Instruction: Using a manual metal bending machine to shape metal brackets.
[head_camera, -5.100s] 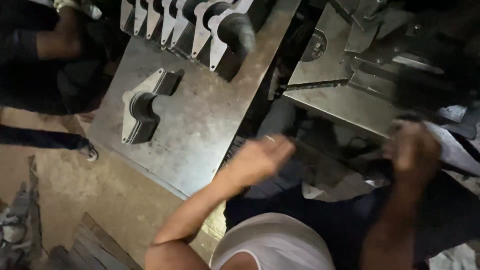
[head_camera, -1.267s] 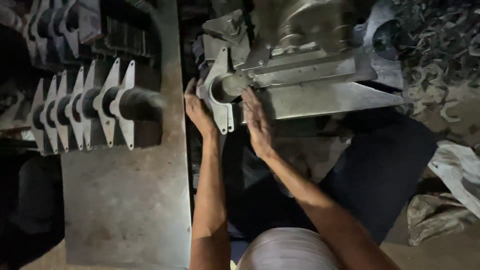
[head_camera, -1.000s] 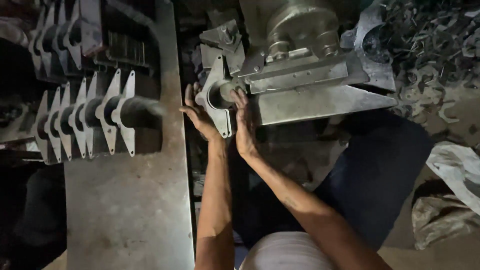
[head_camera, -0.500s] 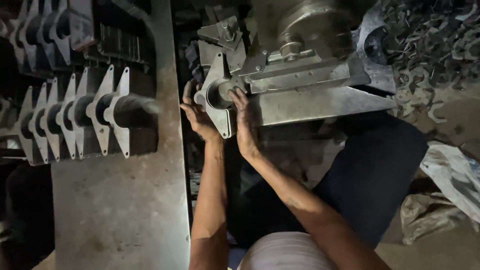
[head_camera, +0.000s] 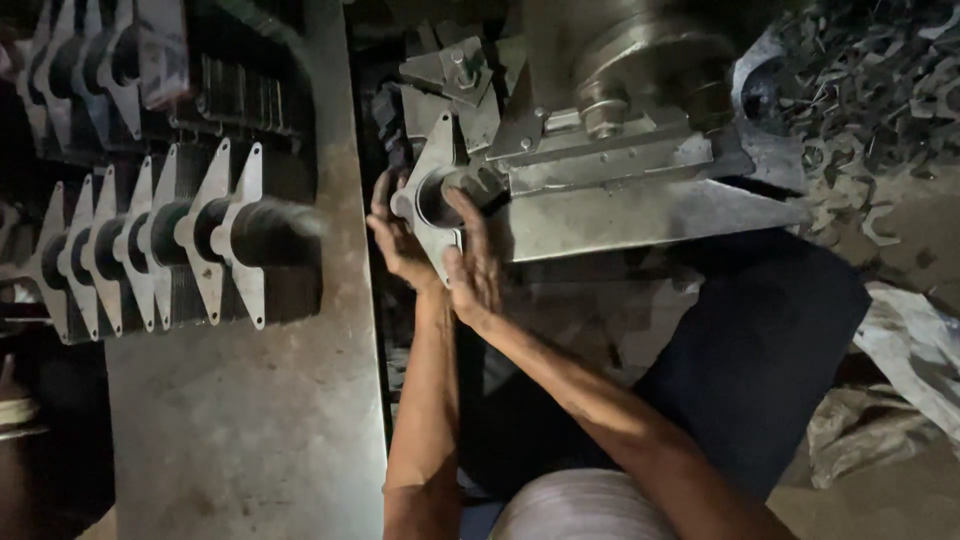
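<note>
A flat grey metal plate (head_camera: 436, 165) with pointed ends and a round hole sits upright on the round shaft of a metal machine (head_camera: 620, 170). My left hand (head_camera: 393, 240) cups the plate's left edge from below. My right hand (head_camera: 472, 255) presses against its right side next to the shaft, fingers on the plate's face. Both hands hold this plate against the machine.
On the steel table (head_camera: 240, 420) at left, several identical plates (head_camera: 215, 240) stand threaded on a dark horizontal bar, with another row (head_camera: 90, 60) behind. Metal scrap cuttings (head_camera: 870, 90) litter the floor at upper right. Crumpled sacking (head_camera: 900, 390) lies at right.
Five seconds ago my hands were apart, away from the machine. Since about a second ago both have stayed on the plate at the shaft, shifting only slightly.
</note>
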